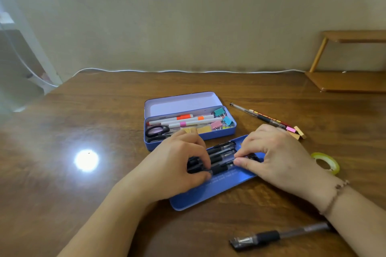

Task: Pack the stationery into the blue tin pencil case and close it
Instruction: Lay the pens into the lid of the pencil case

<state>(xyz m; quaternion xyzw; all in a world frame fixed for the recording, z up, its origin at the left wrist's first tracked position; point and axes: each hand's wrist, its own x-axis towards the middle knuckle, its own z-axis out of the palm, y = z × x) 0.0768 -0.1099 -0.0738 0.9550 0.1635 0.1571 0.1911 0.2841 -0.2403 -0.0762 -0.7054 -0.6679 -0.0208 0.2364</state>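
Observation:
The blue tin pencil case stands open at the middle of the table, its lid tilted back. Inside lie three white markers, black scissors, coloured binder clips and yellow erasers. In front of it lies a blue inner tray with several black pens on it. My left hand grips the pens' left ends. My right hand pinches their right ends with thumb and fingers.
A black pen lies near the front edge under my right forearm. A tape roll sits to the right. A pen, a pencil and small erasers lie behind my right hand. A wooden shelf stands at the back right.

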